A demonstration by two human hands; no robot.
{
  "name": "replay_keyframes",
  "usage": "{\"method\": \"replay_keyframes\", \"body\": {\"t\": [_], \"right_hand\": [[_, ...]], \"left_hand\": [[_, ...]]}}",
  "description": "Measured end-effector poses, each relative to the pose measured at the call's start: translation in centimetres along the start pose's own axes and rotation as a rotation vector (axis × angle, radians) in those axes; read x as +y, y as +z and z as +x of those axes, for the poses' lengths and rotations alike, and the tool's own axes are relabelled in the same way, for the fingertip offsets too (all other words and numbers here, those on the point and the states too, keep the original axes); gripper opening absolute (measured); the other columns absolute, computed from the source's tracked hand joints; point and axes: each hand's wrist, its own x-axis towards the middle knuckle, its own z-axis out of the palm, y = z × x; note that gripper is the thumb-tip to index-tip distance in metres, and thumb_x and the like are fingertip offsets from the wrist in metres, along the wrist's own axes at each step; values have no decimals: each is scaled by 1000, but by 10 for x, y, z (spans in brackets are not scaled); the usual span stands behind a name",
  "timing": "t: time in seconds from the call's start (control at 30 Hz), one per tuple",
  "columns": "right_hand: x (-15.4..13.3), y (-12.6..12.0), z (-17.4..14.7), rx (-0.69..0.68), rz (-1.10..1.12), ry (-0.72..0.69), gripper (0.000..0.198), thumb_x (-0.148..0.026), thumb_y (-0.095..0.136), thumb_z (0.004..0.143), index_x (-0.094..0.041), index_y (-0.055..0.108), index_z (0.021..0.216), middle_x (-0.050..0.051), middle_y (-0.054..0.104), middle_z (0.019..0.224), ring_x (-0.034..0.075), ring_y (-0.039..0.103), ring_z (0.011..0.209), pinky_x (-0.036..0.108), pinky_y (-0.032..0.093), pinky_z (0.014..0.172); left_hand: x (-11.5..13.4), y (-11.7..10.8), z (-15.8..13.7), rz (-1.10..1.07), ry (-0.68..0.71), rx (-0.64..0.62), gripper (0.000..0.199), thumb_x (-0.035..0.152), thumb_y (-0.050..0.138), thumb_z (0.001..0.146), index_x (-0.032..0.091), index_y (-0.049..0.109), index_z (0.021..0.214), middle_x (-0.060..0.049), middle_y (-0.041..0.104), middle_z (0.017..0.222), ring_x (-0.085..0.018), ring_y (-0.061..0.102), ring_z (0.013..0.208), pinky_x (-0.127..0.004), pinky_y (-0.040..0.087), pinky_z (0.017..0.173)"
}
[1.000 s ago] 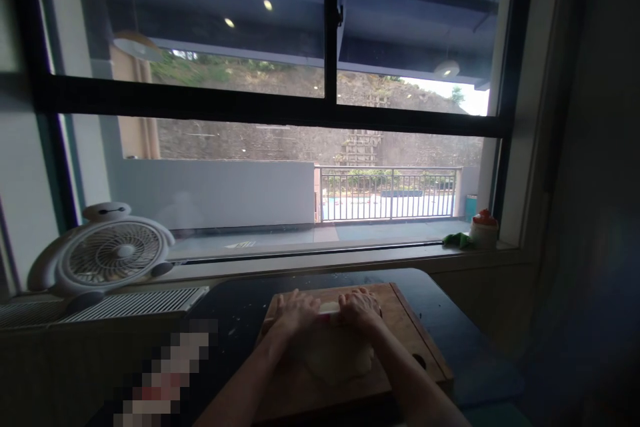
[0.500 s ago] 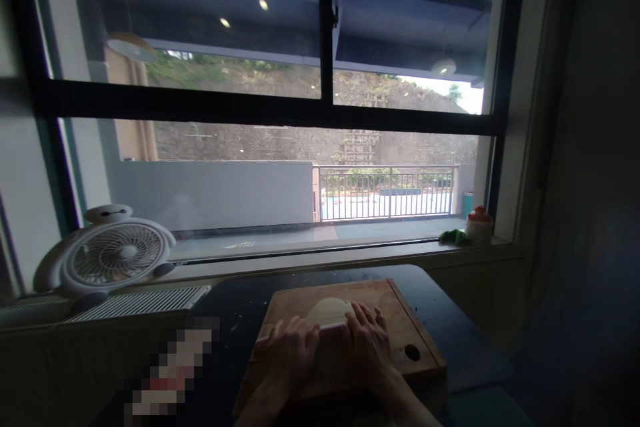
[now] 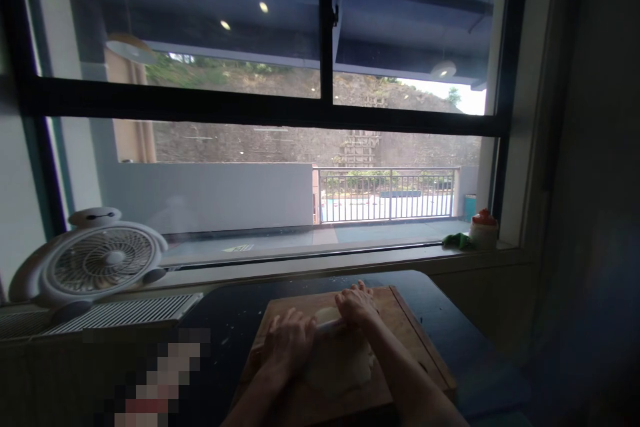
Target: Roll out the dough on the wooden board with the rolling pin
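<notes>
A sheet of pale dough (image 3: 340,363) lies flat on a wooden cutting board (image 3: 410,320). Across its far part runs a rolling pin (image 3: 331,325), of which only a short stretch shows between my hands. My left hand (image 3: 291,333) rests over the pin's left part, fingers curved forward. Farther from me, my right hand (image 3: 355,302) lies over the right part, its forearm crossing the board's right side. Both hands hide the pin's ends, and the left hand covers the dough's left edge.
The board sits on a dark table (image 3: 235,300) with white specks. A white fan (image 3: 107,260) stands at the left by a vent grille (image 3: 130,313). On the windowsill are a red-topped container (image 3: 483,230) and a green item (image 3: 456,241). A blurred patch covers the lower left.
The rolling pin and my right hand have moved away from me over the dough. More of the dough now shows on the near side. The view has shifted slightly.
</notes>
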Motion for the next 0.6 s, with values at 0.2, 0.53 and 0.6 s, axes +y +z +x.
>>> {"method": "replay_keyframes", "body": {"t": [0.2,0.53,0.6], "right_hand": [[4,3,-45,12,-8,-26,43,-45,28,91,-23,64,103,9,50,130,28,27,131,51,20,103],[5,2,-72,-17,-68,-104,50,-50,25,91,-22,57,117,12,37,141,31,20,135,57,19,102],[-3,4,-46,-78,-92,-148,48,-46,26,91,-19,60,114,14,42,137,30,25,133,56,19,102]], "left_hand": [[11,-21,-33,-56,41,-4,42,41,28,92,24,65,86,-4,66,91,-22,56,92,-37,35,85],[-11,-34,-80,-32,41,-4,39,51,35,89,28,65,98,-4,66,93,-23,55,88,-40,31,89],[-20,-35,-77,-39,41,-12,39,50,33,90,29,66,92,-2,67,88,-22,56,85,-39,33,86]]}}
